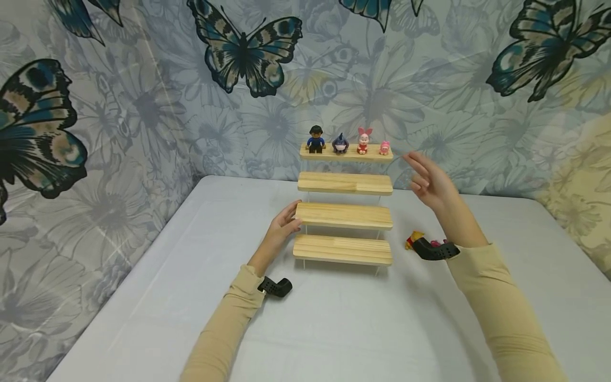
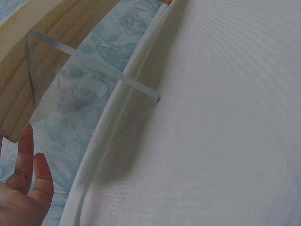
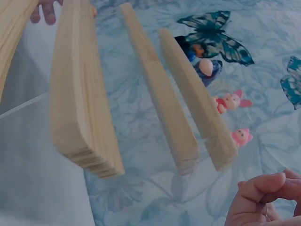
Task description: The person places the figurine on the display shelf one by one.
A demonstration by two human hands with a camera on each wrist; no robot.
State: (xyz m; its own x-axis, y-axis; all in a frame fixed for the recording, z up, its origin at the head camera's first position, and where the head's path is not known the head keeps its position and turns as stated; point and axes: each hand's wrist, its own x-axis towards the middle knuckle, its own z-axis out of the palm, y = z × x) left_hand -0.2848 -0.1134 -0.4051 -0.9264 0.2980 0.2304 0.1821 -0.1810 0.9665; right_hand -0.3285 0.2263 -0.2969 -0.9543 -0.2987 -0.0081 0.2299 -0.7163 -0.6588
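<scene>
A tiered wooden display stand (image 1: 343, 215) with clear supports stands on the white table. My left hand (image 1: 277, 231) holds the left end of its second-lowest board, thumb in front and fingers behind. To the right of the top board, my right hand (image 1: 431, 183) is raised with fingers loosely bent and nothing visible in them. Along that top board stand a toy figure in blue (image 1: 315, 142), a dark blue donkey figure (image 1: 340, 144), a pink piglet figure in red (image 1: 363, 143) and a smaller pink figure (image 3: 241, 137).
Right of the stand, a yellow and red figure (image 1: 411, 240) and a pink item (image 1: 436, 243) lie on the white-covered table (image 1: 334, 318), partly hidden by the black right wrist strap (image 1: 431, 250). A butterfly-patterned cloth (image 1: 277, 122) hangs close behind the stand.
</scene>
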